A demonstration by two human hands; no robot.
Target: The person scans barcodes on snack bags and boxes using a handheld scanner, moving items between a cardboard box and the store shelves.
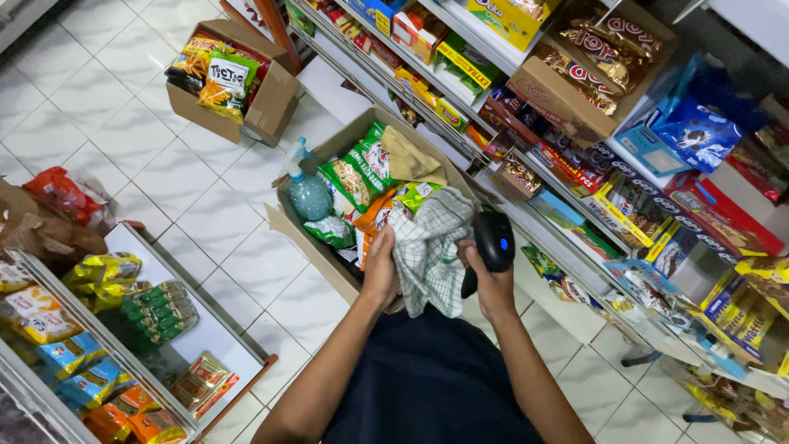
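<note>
White tiled shop floor (205,214), snack shelves (575,164) right, left hand (380,275) gripping checked cloth (429,251), right hand (486,279) clasping black scanner (495,242), above open carton (345,148).

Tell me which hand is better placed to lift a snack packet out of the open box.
Probably the left hand. It grips only the checked cloth and sits at the cardboard box rim beside the orange packet. The right hand holds the black scanner, so it is occupied.
</note>
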